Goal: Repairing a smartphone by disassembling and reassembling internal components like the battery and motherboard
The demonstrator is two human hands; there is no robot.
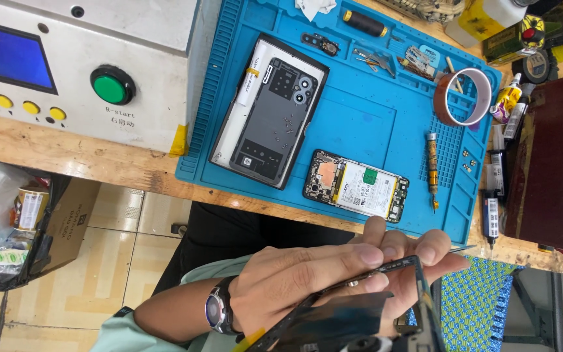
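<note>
My left hand point(301, 277), with a wristwatch on its wrist, grips a black phone frame with a dark glossy panel point(360, 313) low in the head view. My right hand point(428, 251) lies mostly hidden behind it; only its fingers show. They pinch a thin metal tool whose tip point(469, 248) pokes out to the right. Just beyond the hands, an opened phone point(356, 187) showing its white battery and circuit board lies on the blue work mat point(360, 124). A dark back cover point(270, 111) rests on the mat to its left.
On the mat's far side sit a roll of amber tape point(462, 96), a small screwdriver point(432, 166) and loose parts. A grey machine with a green button point(112, 85) stands at the left. A dark red box point(552, 156) is at the right, a bag of rubbish point(8, 221) below left.
</note>
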